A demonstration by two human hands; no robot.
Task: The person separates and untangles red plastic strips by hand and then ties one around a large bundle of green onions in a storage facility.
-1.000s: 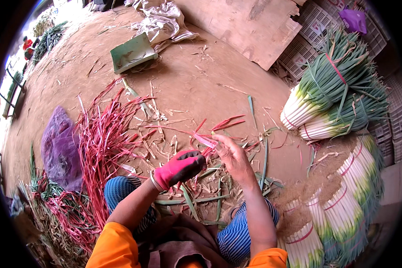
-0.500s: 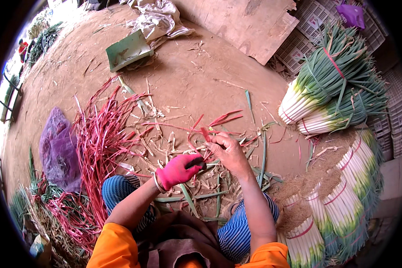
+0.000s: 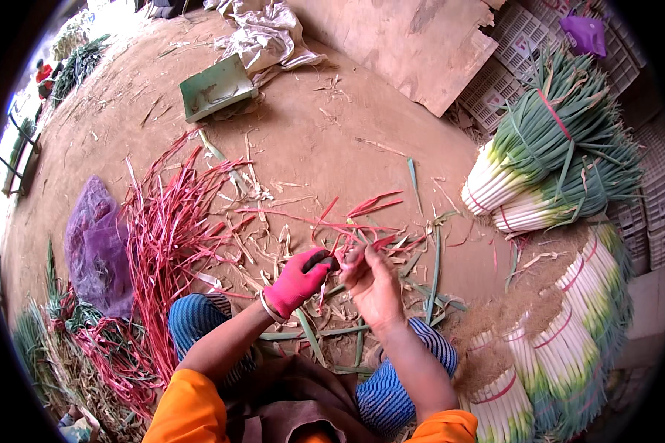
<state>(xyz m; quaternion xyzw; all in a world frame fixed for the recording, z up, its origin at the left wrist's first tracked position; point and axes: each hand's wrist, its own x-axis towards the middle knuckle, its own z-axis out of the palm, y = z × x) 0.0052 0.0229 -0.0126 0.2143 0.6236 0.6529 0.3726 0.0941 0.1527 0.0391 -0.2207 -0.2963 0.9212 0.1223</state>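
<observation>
My left hand (image 3: 297,282) wears a pink glove with dark fingertips. Its fingers are pinched together at a thin red plastic strip (image 3: 383,241), though the exact grip is small and partly hidden. Close beside it, my bare right hand (image 3: 377,288) has its fingers curled on the same strip, an end of which sticks out past the fingertips. Both hands are above the ground between my knees. Beneath and beyond them lie loose red strips (image 3: 377,204), dry leaf scraps and a few green leaves (image 3: 436,269).
A large heap of red strips (image 3: 159,229) lies left, beside a purple mesh bag (image 3: 100,251). Bundled green onions are at the right, two stacked bundles (image 3: 550,148) farther off and several (image 3: 569,332) nearer. A green scoop-like container (image 3: 218,88) and wooden board (image 3: 399,44) lie ahead.
My right hand has come down and turned, its fingers now curled closer to my left hand. The red strip's end has swung to the right. My left hand has shifted only slightly.
</observation>
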